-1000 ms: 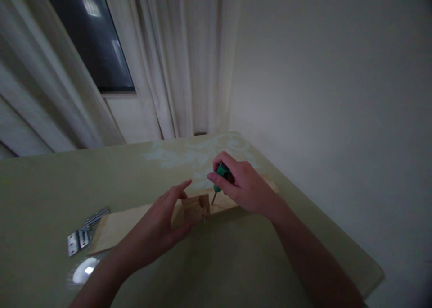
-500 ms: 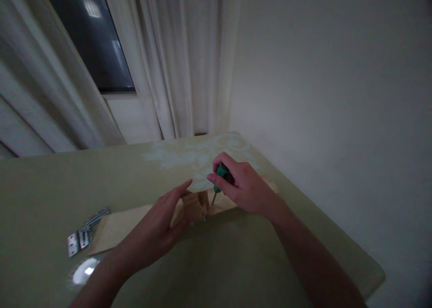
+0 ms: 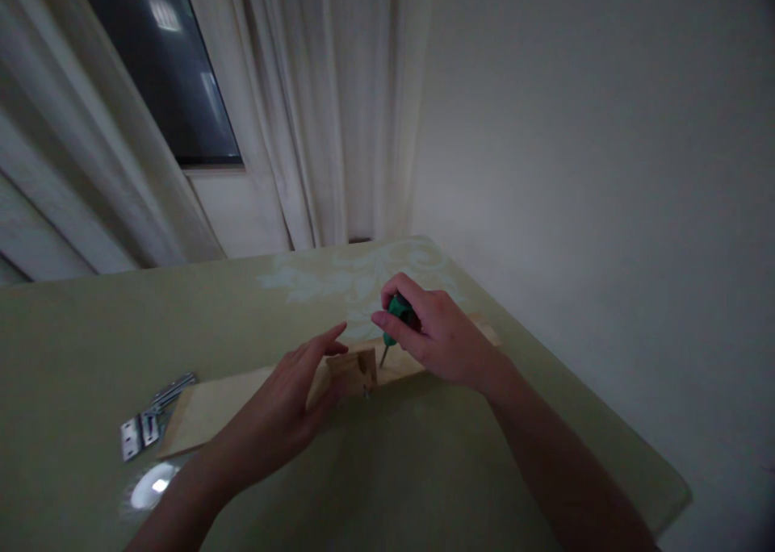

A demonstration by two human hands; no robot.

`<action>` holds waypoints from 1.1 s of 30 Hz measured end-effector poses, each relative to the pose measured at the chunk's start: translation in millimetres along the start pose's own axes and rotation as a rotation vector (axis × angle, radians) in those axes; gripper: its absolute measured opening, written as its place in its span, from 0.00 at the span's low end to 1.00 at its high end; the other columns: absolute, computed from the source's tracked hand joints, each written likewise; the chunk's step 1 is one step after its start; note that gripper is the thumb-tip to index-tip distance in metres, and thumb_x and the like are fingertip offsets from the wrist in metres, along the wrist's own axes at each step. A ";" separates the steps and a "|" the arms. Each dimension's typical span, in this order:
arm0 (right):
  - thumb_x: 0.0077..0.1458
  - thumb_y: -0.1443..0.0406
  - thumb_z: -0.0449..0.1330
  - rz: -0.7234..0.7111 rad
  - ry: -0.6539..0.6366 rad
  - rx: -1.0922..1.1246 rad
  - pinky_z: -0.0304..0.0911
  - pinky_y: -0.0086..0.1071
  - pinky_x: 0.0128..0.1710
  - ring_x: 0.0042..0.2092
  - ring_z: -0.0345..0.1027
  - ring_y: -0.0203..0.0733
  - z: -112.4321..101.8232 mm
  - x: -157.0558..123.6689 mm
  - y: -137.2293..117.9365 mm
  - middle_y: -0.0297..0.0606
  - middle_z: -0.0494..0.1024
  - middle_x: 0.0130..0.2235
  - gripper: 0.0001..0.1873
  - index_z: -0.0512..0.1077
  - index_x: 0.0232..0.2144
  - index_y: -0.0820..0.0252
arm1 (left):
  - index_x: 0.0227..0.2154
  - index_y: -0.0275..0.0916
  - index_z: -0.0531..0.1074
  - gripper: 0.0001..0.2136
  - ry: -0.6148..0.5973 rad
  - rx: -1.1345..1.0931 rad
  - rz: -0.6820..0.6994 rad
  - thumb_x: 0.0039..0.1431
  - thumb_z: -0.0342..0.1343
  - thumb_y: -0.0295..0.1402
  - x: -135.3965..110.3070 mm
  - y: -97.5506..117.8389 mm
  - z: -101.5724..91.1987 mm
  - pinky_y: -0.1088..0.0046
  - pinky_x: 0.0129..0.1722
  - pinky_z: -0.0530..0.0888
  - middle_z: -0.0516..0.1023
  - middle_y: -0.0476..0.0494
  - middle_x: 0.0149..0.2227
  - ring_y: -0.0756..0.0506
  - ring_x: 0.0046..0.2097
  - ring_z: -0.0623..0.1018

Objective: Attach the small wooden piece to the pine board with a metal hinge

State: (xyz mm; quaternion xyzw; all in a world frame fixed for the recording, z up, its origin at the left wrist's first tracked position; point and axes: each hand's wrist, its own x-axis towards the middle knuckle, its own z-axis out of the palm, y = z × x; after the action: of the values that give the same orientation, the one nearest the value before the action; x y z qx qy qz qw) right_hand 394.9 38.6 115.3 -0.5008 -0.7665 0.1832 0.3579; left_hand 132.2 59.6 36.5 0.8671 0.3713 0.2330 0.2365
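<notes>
My right hand (image 3: 433, 330) is closed around the green handle of a screwdriver (image 3: 401, 310). Its thin shaft slants down to a long pale wooden board (image 3: 227, 407) on the table, just right of a small wooden block (image 3: 351, 370). My left hand (image 3: 296, 391) is at the block's left side, its thumb in front and a finger at the top edge, with the index finger raised. A small shiny metal piece (image 3: 366, 392) shows at the block's lower front; its kind is unclear. What the screwdriver tip touches is too small to make out.
Metal hinges (image 3: 139, 435) and several long metal pieces (image 3: 173, 391) lie by the board's left end. A round shiny disc-like object (image 3: 152, 486) is close to my left forearm. The green-covered table (image 3: 90, 334) meets curtains (image 3: 339, 116) behind and a wall (image 3: 593, 173) at right.
My left fingers have shifted slightly on the block, and a second finger now shows beneath the raised index finger. The right hand and screwdriver look almost unmoved.
</notes>
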 end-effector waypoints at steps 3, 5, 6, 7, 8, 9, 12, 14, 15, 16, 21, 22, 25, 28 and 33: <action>0.70 0.55 0.61 -0.006 0.001 0.004 0.53 0.30 0.31 0.28 0.61 0.34 -0.2 0.1 0.1 0.26 0.72 0.30 0.09 0.67 0.42 0.52 | 0.73 0.53 0.49 0.34 0.000 0.017 -0.013 0.70 0.57 0.40 -0.7 -0.2 -0.6 0.47 0.65 0.72 0.71 0.37 0.68 0.34 0.67 0.73; 0.70 0.55 0.61 -0.013 0.001 0.005 0.53 0.30 0.32 0.29 0.62 0.34 -0.4 0.1 0.0 0.26 0.72 0.30 0.09 0.67 0.42 0.52 | 0.73 0.54 0.50 0.36 -0.008 0.022 -0.007 0.67 0.60 0.39 -1.3 1.3 -1.3 0.47 0.65 0.72 0.72 0.38 0.66 0.34 0.65 0.75; 0.70 0.55 0.61 -0.015 0.001 0.005 0.53 0.30 0.32 0.29 0.62 0.34 -0.6 0.1 0.0 0.26 0.72 0.30 0.09 0.67 0.42 0.52 | 0.73 0.54 0.50 0.37 -0.015 0.021 0.000 0.66 0.61 0.39 -1.5 2.2 -1.5 0.48 0.64 0.73 0.74 0.39 0.63 0.35 0.63 0.76; 0.70 0.56 0.61 -0.015 -0.001 0.004 0.53 0.30 0.32 0.29 0.63 0.34 -0.7 0.1 0.0 0.26 0.72 0.30 0.09 0.67 0.42 0.52 | 0.73 0.55 0.50 0.38 -0.022 0.020 0.009 0.65 0.62 0.38 -1.5 3.1 -1.6 0.49 0.63 0.74 0.76 0.41 0.60 0.35 0.61 0.78; 0.70 0.56 0.61 -0.015 -0.001 0.002 0.53 0.30 0.32 0.29 0.62 0.34 -0.8 0.2 0.0 0.26 0.72 0.30 0.09 0.67 0.42 0.52 | 0.73 0.56 0.49 0.39 -0.027 0.018 0.019 0.64 0.63 0.38 -1.3 3.8 -1.5 0.50 0.62 0.75 0.77 0.42 0.58 0.36 0.60 0.79; 0.70 0.56 0.61 -0.015 0.000 -0.001 0.53 0.30 0.32 0.29 0.62 0.34 -0.8 0.2 0.1 0.26 0.71 0.30 0.09 0.67 0.42 0.52 | 0.73 0.56 0.49 0.40 -0.028 0.018 0.029 0.64 0.63 0.37 -1.0 4.4 -1.3 0.50 0.62 0.75 0.77 0.43 0.56 0.36 0.60 0.79; 0.70 0.56 0.61 -0.023 0.007 -0.008 0.53 0.30 0.32 0.29 0.61 0.33 -0.6 0.6 0.9 0.25 0.70 0.30 0.09 0.67 0.42 0.52 | 0.73 0.56 0.49 0.36 -0.021 0.008 0.040 0.67 0.59 0.37 0.3 4.7 -0.4 0.49 0.64 0.73 0.76 0.42 0.59 0.37 0.62 0.77; 0.70 0.56 0.61 -0.028 0.012 -0.008 0.53 0.29 0.32 0.29 0.61 0.33 -0.4 0.7 1.5 0.25 0.70 0.30 0.09 0.67 0.42 0.52 | 0.72 0.55 0.50 0.30 -0.021 -0.001 0.030 0.72 0.53 0.37 0.6 3.7 0.0 0.50 0.65 0.72 0.75 0.41 0.62 0.38 0.64 0.76; 0.70 0.56 0.61 -0.026 0.011 -0.004 0.53 0.29 0.32 0.29 0.61 0.33 -0.3 0.7 1.8 0.25 0.71 0.30 0.09 0.67 0.42 0.52 | 0.72 0.55 0.49 0.29 -0.023 -0.002 0.027 0.73 0.51 0.36 0.5 2.9 0.1 0.49 0.65 0.72 0.74 0.40 0.64 0.38 0.65 0.75; 0.70 0.56 0.61 -0.023 0.010 -0.001 0.53 0.29 0.32 0.29 0.61 0.33 -0.3 0.6 1.9 0.25 0.71 0.30 0.09 0.67 0.42 0.52 | 0.73 0.55 0.49 0.29 -0.024 0.001 0.027 0.74 0.50 0.36 0.2 2.1 0.1 0.49 0.66 0.71 0.72 0.40 0.66 0.38 0.66 0.73; 0.70 0.56 0.61 -0.027 0.006 0.001 0.54 0.29 0.33 0.30 0.63 0.33 0.0 -0.1 2.4 0.25 0.73 0.30 0.09 0.67 0.42 0.52 | 0.73 0.54 0.50 0.35 -0.032 0.020 0.034 0.67 0.60 0.37 -1.3 2.6 -0.7 0.49 0.64 0.73 0.73 0.39 0.64 0.35 0.64 0.75; 0.70 0.55 0.61 -0.031 0.007 -0.001 0.54 0.30 0.33 0.30 0.63 0.33 0.1 -0.1 2.4 0.25 0.72 0.31 0.10 0.67 0.42 0.52 | 0.72 0.55 0.51 0.36 -0.038 0.018 0.037 0.66 0.61 0.37 -1.2 3.9 -1.1 0.50 0.62 0.74 0.75 0.40 0.61 0.36 0.61 0.77; 0.70 0.56 0.62 -0.042 0.017 -0.018 0.53 0.30 0.33 0.30 0.63 0.33 0.3 0.2 2.6 0.25 0.72 0.31 0.10 0.67 0.42 0.52 | 0.71 0.56 0.53 0.37 -0.058 0.015 0.062 0.64 0.63 0.37 -0.5 7.6 -2.8 0.53 0.59 0.76 0.75 0.43 0.54 0.38 0.57 0.78; 0.70 0.56 0.62 -0.044 0.020 -0.024 0.53 0.29 0.33 0.30 0.63 0.33 0.2 0.7 2.4 0.25 0.72 0.31 0.09 0.67 0.43 0.52 | 0.71 0.56 0.53 0.35 -0.055 0.009 0.076 0.66 0.61 0.35 -0.3 11.1 -5.3 0.53 0.61 0.75 0.75 0.43 0.57 0.38 0.59 0.77; 0.70 0.56 0.61 -0.053 0.016 -0.010 0.54 0.29 0.33 0.30 0.63 0.33 -0.1 0.6 0.6 0.25 0.71 0.31 0.10 0.67 0.42 0.53 | 0.71 0.56 0.56 0.35 -0.092 -0.008 0.070 0.63 0.62 0.34 -5.6 24.4 -11.1 0.55 0.60 0.76 0.80 0.46 0.53 0.39 0.56 0.80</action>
State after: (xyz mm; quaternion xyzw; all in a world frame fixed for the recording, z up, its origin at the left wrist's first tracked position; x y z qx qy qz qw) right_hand 395.2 39.4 115.1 -0.4834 -0.7778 0.1657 0.3660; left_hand 135.4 43.1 58.0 0.8884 0.3287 0.2023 0.2484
